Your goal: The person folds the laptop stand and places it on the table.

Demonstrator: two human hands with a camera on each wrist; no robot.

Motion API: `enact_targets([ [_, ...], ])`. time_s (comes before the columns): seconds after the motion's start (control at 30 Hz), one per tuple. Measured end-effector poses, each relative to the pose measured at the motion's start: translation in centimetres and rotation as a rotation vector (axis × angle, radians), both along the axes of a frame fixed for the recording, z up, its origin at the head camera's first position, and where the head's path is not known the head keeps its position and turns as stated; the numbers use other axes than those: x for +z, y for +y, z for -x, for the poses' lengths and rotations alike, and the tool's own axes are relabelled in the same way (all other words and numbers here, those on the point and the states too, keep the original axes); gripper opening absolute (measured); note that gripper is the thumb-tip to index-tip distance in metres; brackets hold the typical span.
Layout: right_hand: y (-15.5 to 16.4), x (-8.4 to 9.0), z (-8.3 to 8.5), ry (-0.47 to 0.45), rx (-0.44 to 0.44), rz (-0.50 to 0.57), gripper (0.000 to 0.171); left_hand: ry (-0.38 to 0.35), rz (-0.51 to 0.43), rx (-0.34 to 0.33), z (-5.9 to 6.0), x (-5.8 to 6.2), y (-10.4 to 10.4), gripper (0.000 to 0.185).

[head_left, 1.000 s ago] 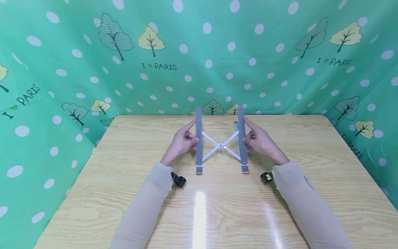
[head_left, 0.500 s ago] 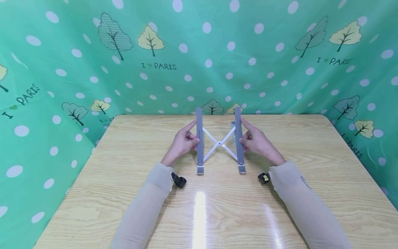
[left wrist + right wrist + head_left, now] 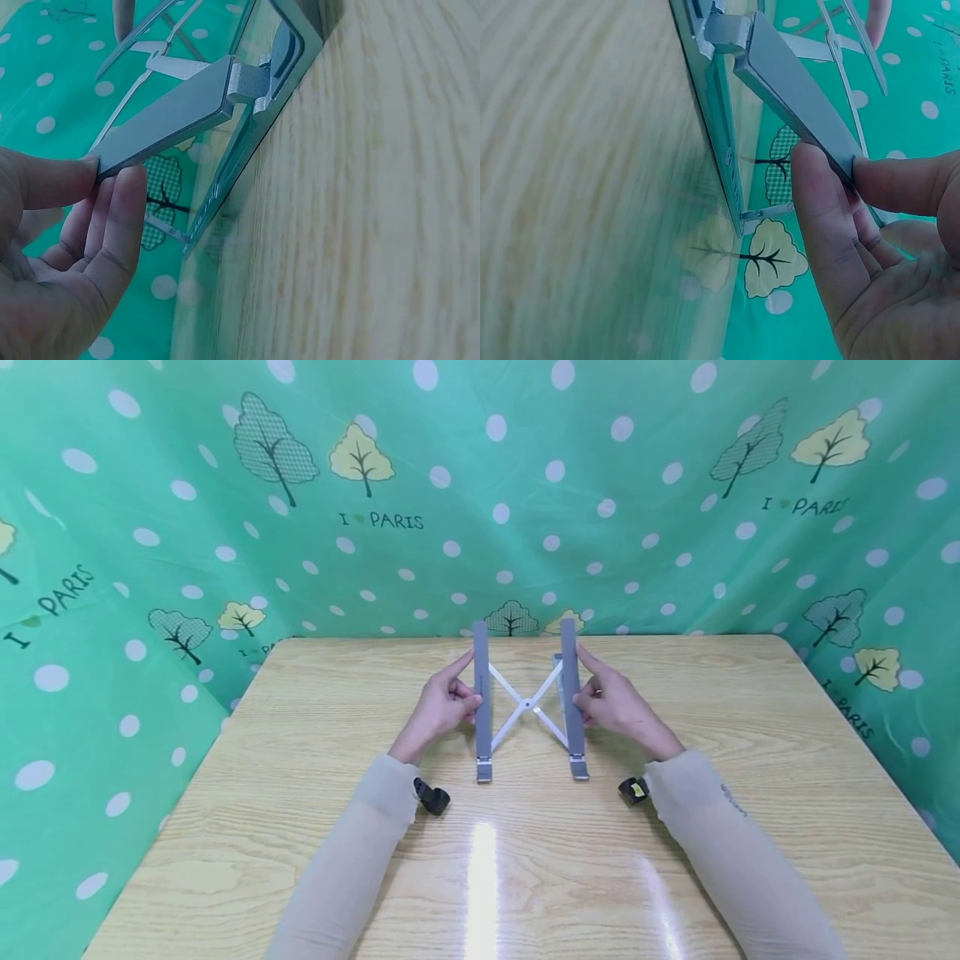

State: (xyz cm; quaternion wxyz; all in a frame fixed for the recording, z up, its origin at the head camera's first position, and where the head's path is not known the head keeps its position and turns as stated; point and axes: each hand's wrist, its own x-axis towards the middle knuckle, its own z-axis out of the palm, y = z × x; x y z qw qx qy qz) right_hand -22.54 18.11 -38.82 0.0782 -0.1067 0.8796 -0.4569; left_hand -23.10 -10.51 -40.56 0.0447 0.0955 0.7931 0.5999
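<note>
A grey metal folding laptop stand (image 3: pixel 572 693) stands on the table, its two long side bars joined by a silver X-shaped crossbrace (image 3: pixel 527 704). My left hand (image 3: pixel 442 700) pinches the left bar between thumb and fingers, the index finger stretched along its outer side toward the back. On the other side my right hand (image 3: pixel 615 700) pinches the right bar in the same way. Both wrist views show the upper bar (image 3: pixel 169 112) raised at a slant from its hinge over a lower bar (image 3: pixel 718 127) lying along the tabletop. Small lipped feet face the front edge.
The wooden table (image 3: pixel 262 827) reaches back to a green polka-dot curtain (image 3: pixel 420 568) with printed trees, which also hangs along both sides. A black wrist camera (image 3: pixel 432 796) sits at the left cuff and another (image 3: pixel 634 790) at the right.
The right hand has moved left with the right bar, bringing the two bars closer together and narrowing the X-brace. The left hand and left bar have barely shifted.
</note>
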Motion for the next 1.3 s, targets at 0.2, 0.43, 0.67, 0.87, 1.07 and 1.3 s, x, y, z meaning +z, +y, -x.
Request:
enact_targets([
  [0.2,-0.3,0.0,0.0,-0.011,0.01,0.009,0.085,0.002,0.008,-0.002,-0.1,0.0,0.2,0.083],
  [0.43,-0.8,-0.1,-0.2,-0.01,0.007,0.006,0.086,0.009,0.023,-0.001,-0.3,-0.1,0.5,0.084],
  [0.67,-1.2,-0.1,-0.5,-0.008,0.025,0.025,0.086,0.006,0.037,0.007,-0.4,-0.1,0.8,0.084],
  [0.87,-1.6,-0.2,-0.5,-0.012,0.022,0.027,0.086,0.005,0.052,0.014,-0.7,0.1,1.2,0.085],
  [1.07,-2.0,-0.1,-0.8,-0.005,0.035,0.032,0.086,0.013,0.04,-0.003,-0.9,0.1,1.4,0.086],
  [1.3,-2.5,-0.1,-1.0,-0.004,0.03,0.035,0.088,0.021,0.045,-0.008,-1.1,0.1,1.8,0.086],
])
